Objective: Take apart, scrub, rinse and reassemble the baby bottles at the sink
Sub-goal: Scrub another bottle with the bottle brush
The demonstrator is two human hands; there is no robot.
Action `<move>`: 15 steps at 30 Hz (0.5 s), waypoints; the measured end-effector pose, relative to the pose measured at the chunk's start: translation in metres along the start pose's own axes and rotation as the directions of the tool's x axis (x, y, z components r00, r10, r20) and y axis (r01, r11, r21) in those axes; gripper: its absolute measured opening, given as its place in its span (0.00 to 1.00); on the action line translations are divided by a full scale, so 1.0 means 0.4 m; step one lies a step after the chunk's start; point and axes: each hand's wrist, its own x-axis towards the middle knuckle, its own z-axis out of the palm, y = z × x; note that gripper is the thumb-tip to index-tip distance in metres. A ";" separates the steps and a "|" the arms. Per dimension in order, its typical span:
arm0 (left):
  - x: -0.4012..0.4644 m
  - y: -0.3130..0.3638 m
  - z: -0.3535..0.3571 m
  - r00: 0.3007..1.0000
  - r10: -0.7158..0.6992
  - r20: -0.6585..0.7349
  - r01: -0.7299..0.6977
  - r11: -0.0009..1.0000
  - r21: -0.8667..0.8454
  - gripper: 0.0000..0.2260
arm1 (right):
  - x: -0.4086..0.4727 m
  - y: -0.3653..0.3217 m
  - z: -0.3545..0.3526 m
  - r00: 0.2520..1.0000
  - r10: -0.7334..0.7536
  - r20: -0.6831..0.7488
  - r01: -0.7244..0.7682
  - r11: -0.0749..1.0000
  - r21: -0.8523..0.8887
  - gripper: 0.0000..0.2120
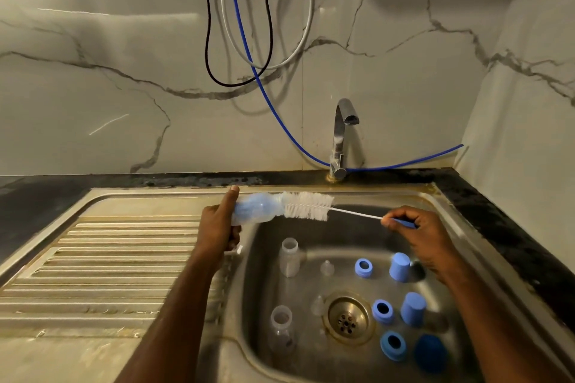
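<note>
My left hand (pixel 219 222) grips a clear baby bottle (pixel 255 208) held sideways over the sink's left rim, its mouth facing right. A white bottle brush (pixel 308 205) has its tip inside the bottle, where a blue part shows through, while most bristles stay outside. My right hand (pixel 417 235) pinches the brush's blue handle (pixel 403 222) at the end of its thin white stem. In the sink basin (pixel 311 364) stand two more clear bottles (pixel 289 256) (pixel 281 331), two clear teats (pixel 326 267) (pixel 318 305), three blue collar rings (pixel 363 267) (pixel 383 311) (pixel 393 345) and blue caps (pixel 399 267) (pixel 413 308).
A chrome tap (pixel 342 137) rises behind the basin, with no water running. The ribbed steel drainboard (pixel 109 264) lies to the left. A dark blue round scrubber (pixel 431 353) sits at the basin's near right. The drain (pixel 348 317) is in the middle. Hoses and cables (pixel 239 25) hang on the marble wall.
</note>
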 end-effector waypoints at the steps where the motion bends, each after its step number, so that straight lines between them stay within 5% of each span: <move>1: 0.004 0.007 -0.010 1.000 -0.005 -0.021 0.004 0.999 -0.036 0.28 | 0.001 0.001 -0.014 1.000 0.003 -0.026 -0.003 1.000 0.017 0.05; 15: 0.003 -0.001 -0.003 0.991 -0.096 -0.095 0.089 0.994 -0.069 0.27 | -0.001 0.017 0.001 0.999 0.042 0.000 -0.042 0.999 0.025 0.05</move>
